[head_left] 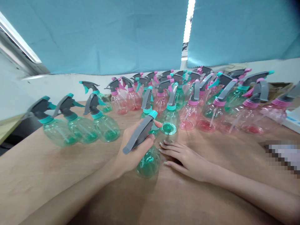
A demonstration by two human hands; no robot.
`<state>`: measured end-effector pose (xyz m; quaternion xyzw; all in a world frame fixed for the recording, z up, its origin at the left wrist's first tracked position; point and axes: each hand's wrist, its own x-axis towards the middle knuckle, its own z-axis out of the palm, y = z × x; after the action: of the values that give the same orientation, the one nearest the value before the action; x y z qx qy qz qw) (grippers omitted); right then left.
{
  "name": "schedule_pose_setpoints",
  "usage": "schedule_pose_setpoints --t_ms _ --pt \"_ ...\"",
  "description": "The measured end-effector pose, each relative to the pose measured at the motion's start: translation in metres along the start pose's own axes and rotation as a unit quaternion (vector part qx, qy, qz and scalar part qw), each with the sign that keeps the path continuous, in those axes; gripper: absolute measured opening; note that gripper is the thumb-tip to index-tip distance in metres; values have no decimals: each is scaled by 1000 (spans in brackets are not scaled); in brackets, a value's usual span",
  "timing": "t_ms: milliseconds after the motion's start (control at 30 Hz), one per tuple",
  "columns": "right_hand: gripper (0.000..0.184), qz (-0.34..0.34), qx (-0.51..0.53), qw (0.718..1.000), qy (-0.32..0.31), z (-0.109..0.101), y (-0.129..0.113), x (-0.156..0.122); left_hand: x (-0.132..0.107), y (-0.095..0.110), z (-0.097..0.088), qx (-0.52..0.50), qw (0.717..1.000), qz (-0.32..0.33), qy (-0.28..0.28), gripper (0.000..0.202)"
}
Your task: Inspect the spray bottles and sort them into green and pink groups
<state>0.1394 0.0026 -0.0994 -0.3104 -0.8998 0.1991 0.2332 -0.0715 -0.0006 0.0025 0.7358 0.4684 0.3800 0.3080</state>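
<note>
My left hand (134,150) is wrapped around the neck of a green spray bottle (148,164) with a grey and teal trigger head. The bottle stands near the middle of the wooden table (112,197), its base in front of me. My right hand (187,160) lies low over the tabletop, just right of that bottle, fingers stretched out and holding nothing. Whether its fingertips touch the bottle I cannot tell. Right behind the hands stand another green spray bottle (170,120) and one partly covered by my left hand.
To the left, three green spray bottles (106,128) form a row. Several pink spray bottles (188,117) and green ones crowd the back and right. A blurred-out flat object (284,154) lies at the right edge. Blue cloth (112,37) hangs behind.
</note>
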Motion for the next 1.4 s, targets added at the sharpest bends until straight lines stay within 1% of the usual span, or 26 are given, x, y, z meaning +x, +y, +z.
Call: schedule_pose_setpoints --t_ms 367,500,700,867,1000,1133,1400 --pt "44 1 -7 1000 -7 0 1 0 -2 -1 1 -18 1000 -5 2 33" --pt "45 2 -16 1000 -19 0 1 0 -2 0 1 -8 1000 -6 2 33" --pt "44 2 -7 1000 -11 -1 0 0 -2 -2 0 12 1000 -6 -4 32" --pt "44 2 -8 1000 -7 0 0 0 -2 -2 0 -3 1000 -9 -4 31" --pt "44 4 -12 1000 -10 0 0 0 -2 -6 0 -19 1000 -1 -4 37" --pt "44 5 -11 1000 -10 0 -1 0 -1 -12 0 -37 999 4 -18 42" --pt "45 1 -11 1000 -11 0 0 0 -2 -16 0 -54 998 23 -10 37"
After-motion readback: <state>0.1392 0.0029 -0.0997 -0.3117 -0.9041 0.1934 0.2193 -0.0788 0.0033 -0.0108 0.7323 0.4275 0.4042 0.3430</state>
